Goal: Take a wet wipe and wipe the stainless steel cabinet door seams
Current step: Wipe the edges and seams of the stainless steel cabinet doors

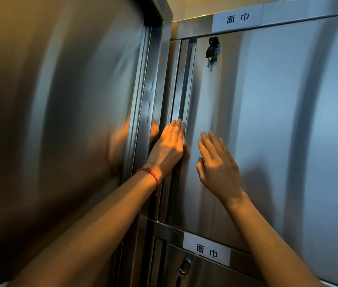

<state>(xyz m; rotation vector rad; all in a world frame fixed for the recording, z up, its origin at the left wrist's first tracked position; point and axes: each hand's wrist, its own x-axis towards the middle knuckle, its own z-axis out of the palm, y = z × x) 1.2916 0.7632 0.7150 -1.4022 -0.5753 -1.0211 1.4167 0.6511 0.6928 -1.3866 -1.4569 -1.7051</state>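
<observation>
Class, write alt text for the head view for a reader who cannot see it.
A left hand presses a white wipe into the vertical seam of a steel cabinet door; the right hand lies flat on the door.

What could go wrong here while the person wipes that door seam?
The left hand presses a barely visible wipe into the narrow seam; fingers might catch on the metal edge. Moving upward, an arm could knock the keys hanging in the lock. The right hand, flat on the door, may leave fingerprints.
</observation>
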